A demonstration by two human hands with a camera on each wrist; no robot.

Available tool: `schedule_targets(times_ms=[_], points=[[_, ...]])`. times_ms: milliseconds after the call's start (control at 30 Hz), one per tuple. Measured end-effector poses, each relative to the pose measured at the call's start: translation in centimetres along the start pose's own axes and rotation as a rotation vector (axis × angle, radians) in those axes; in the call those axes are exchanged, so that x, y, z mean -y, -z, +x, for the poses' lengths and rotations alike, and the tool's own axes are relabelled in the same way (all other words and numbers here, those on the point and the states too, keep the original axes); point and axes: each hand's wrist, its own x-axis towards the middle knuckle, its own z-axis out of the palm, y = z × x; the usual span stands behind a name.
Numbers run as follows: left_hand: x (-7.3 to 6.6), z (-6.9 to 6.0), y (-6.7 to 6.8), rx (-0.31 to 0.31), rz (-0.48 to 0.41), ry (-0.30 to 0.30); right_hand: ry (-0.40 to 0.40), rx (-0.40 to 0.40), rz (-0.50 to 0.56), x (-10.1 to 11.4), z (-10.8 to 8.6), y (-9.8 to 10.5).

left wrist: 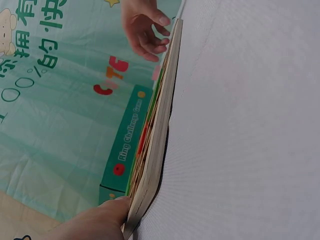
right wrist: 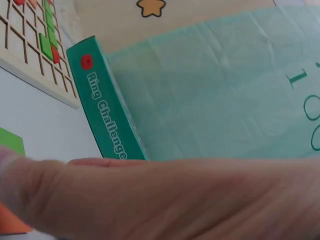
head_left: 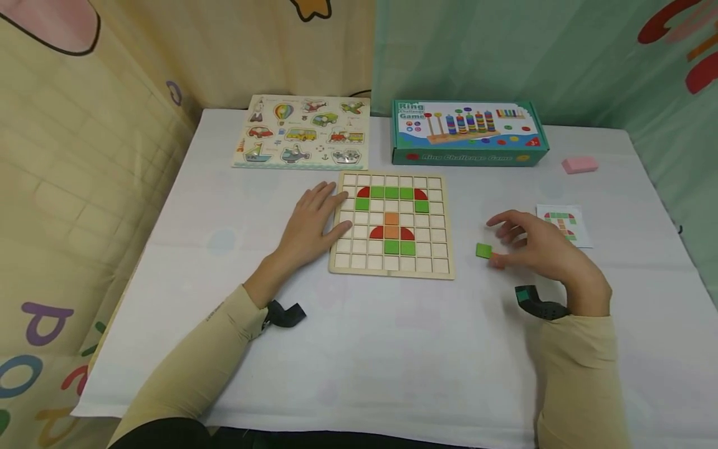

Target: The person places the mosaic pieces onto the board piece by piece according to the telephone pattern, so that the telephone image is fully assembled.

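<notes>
A wooden grid board (head_left: 359, 269) lies on the table, with green squares (head_left: 391, 193), red quarter-circles (head_left: 376, 232) and orange squares (head_left: 391, 219) in its cells. My left hand (head_left: 307, 226) rests at the board's left edge, fingers extended and fingertips on the rim. To the right of the board, a loose green square tile (head_left: 483, 251) lies beside my right hand (head_left: 538, 246). An orange tile (right wrist: 11, 221) is partly hidden under the right thumb. The right fingers are loosely bent, with a gap between them and the thumb.
A small pattern card (head_left: 580, 234) lies partly behind the right hand. Farther back are a pink block (head_left: 580, 164), a green Ring Challenge Game box (head_left: 468, 156) and a vehicle picture board (head_left: 303, 131). Curtains stand behind the table.
</notes>
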Motion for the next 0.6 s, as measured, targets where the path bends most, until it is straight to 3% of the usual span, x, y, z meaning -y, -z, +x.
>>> schedule_targets(times_ms=[167,433,600], points=[[-0.1,0.0,0.2,0.003,0.007,0.011,-0.025,0.093,0.004,-1.3,0.0,0.5],[-0.2,0.0,0.3,0.003,-0.003,0.006,0.026,0.072,-0.025,-1.5,0.1,0.2],[-0.2,-0.1,0.0,0.004,-0.004,0.003,0.015,0.078,-0.040,-1.3,0.1,0.0]])
